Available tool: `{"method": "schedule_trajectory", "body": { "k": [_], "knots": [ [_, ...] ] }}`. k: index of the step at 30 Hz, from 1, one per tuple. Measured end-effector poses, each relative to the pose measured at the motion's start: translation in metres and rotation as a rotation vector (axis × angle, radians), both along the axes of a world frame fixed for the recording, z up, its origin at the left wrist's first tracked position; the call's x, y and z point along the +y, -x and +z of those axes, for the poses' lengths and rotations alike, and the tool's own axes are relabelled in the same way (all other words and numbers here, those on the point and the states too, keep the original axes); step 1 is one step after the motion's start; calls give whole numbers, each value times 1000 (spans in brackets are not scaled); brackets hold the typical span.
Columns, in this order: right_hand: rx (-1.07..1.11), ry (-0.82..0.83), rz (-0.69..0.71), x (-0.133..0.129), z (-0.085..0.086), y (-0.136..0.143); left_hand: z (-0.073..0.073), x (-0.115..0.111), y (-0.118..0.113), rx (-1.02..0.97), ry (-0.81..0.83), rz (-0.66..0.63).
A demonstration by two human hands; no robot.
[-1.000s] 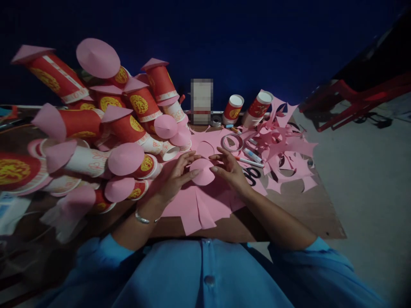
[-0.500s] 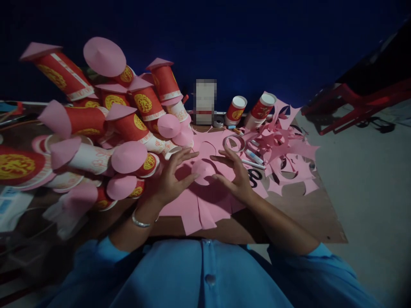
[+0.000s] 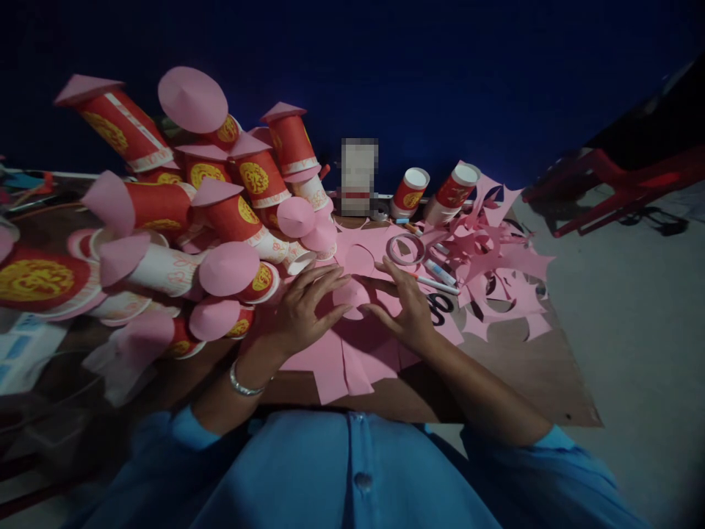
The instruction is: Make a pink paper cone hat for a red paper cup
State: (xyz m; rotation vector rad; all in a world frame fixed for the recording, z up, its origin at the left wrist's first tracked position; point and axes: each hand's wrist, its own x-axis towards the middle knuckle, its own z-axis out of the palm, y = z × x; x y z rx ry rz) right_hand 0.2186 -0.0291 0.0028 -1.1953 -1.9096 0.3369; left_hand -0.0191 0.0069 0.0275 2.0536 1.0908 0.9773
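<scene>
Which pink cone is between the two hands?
The pink cone over the pink paper, between the left hand and the right hand. The other pink cones are off to the left, among the red and white cups.

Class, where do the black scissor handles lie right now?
In the head view, the black scissor handles lie right of centre, just beside the right hand and below the white pen.

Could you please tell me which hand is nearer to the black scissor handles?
Right: the right hand is just to the left of the black scissor handles, while the left hand is farther left, beyond the small pink cone.
</scene>
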Motion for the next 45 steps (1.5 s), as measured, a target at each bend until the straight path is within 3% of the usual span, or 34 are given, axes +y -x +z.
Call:
{"method": "schedule_trajectory", "body": {
  "k": [6, 13, 17, 31, 45],
  "knots": [
    [-8, -1, 15, -1, 1, 0, 5, -5, -1, -115, 59, 6],
    [-21, -6, 44, 0, 4, 3, -12, 6, -15, -499, 484, -11],
    [-24, -20, 45, 1, 4, 2, -21, 13, -18, -614, 599, 14],
    [31, 60, 30, 0, 0, 1, -15, 29, -24, -666, 713, 20],
    [9, -6, 60, 1, 5, 4, -15, 30, -31, -646, 758, 15]
  ]
}}
